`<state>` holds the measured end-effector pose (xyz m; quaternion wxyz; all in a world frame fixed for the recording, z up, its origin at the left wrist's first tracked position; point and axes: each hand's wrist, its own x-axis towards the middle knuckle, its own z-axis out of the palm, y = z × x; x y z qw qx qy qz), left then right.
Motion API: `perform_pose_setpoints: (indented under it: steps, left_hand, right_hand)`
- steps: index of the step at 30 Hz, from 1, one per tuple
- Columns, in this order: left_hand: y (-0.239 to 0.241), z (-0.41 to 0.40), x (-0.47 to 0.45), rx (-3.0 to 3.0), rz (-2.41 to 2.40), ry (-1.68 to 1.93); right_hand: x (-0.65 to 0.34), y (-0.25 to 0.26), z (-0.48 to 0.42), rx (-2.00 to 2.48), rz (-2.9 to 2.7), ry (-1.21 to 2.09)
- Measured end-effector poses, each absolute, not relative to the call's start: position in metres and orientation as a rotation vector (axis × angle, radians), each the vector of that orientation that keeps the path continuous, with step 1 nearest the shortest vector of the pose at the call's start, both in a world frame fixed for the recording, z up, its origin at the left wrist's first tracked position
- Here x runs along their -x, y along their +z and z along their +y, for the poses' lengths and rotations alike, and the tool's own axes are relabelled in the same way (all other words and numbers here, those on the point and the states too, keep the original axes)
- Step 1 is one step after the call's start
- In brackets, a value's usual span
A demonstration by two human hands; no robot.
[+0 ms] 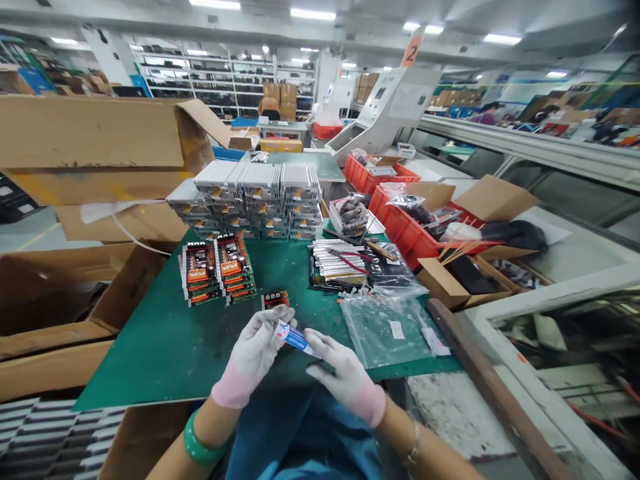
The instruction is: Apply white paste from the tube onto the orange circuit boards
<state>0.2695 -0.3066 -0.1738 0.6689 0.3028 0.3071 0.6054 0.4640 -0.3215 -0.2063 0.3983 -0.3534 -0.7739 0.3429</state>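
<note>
Both my hands wear white gloves and meet over the near edge of a green mat point(165, 347). My left hand point(255, 353) is closed around one end of a small white and blue tube point(293, 337). My right hand point(343, 377) grips the tube's other end with curled fingers. Just beyond my left hand lies a small circuit board point(275, 298) with orange parts. Two piles of green and orange circuit boards point(217, 270) stand farther back on the mat.
Stacked silver finned heat-sink units point(255, 197) sit at the back of the mat. Clear plastic bags point(385, 320) and a pile of finned parts point(335, 263) lie to the right. Red crates point(400, 223) and open cardboard boxes point(90, 153) surround the table.
</note>
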Motion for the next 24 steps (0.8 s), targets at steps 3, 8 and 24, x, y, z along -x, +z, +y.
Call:
perform_pose_setpoints:
  steps: [3,8,24]
  left_hand:
    - [-0.179,-0.310,-0.268,-0.687,0.732,1.306]
    - [-0.186,-0.322,-0.257,-0.845,0.852,1.161]
    - [-0.199,-0.344,-0.291,-1.969,1.237,0.703]
  right_hand:
    - [-0.458,-0.223,-0.336,1.024,-1.699,0.792]
    - [-0.458,-0.230,-0.346,1.087,-1.534,0.855]
    - [-0.436,-0.241,-0.350,0.991,-1.041,1.395]
